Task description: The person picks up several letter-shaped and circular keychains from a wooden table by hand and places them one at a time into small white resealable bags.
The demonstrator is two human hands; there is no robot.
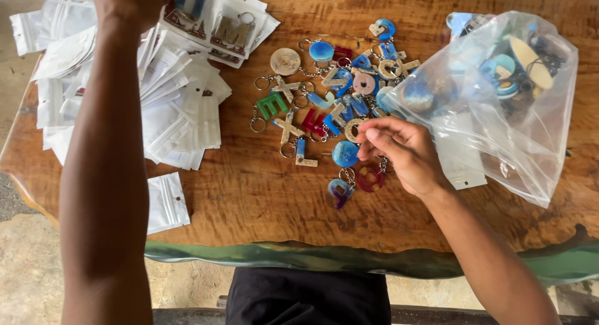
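- Keychains, letter-shaped and round pieces in blue, red, green and pale speckled resin, lie heaped near the middle of the wooden table, a little toward its far edge.
- Right hand sits at the near-right fringe of that heap, fingers curled and pinched together over a blue disc and a red ring-shaped piece; it looks closed on something small, though what it grips is hidden under the fingers.
- The heap spreads leftward and away from this hand, so most of the pieces lie to its left (the nearest ones touch the fingertips).
- Left hand is far off, at the table's far-left corner, closed over a stack of small white zip pouches; whether it holds one I cannot tell.
- The right hand is plainly the nearer to the keychains.
- A clear plastic bag holding more pieces lies along the right edge, just beside the right hand.
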